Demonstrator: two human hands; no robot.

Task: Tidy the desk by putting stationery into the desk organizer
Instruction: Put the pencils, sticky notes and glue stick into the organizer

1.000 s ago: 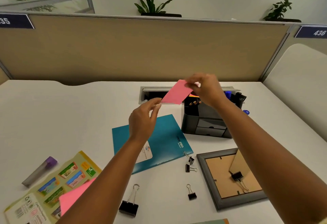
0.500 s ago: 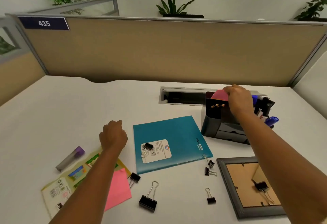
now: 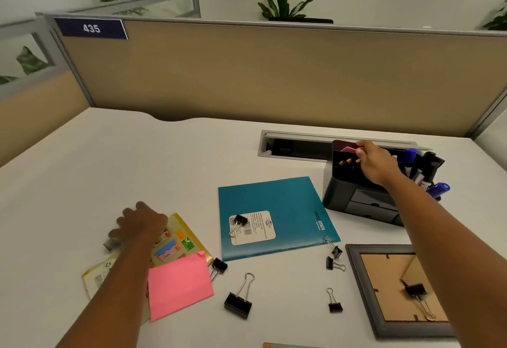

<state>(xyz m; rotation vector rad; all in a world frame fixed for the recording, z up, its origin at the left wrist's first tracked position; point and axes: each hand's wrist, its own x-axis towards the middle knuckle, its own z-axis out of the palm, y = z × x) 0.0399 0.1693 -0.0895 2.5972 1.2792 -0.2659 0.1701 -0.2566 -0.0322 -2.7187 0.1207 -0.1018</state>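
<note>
Presently my right hand [image 3: 377, 163] pinches the pink note [image 3: 349, 149], now lowered into the desk organizer [image 3: 356, 196]; a second ago both hands held it aloft. Left hand [image 3: 141, 224] has dropped, curled on the grey tube [image 3: 111, 244]; grip closure unclear. Clips remain on bench [image 3: 137, 161].

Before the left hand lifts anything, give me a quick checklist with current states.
1. Pink note in desk organizer: ok, corner showing.
2. Right hand clear of organizer: not ok, fingers at its rim.
3. Left hand on grey tube: cannot tell, mostly hidden.
4. Pink paper free to take: ok, lying on top.
5. Binder clips stowed: not ok, large clip loose on desk.
</note>
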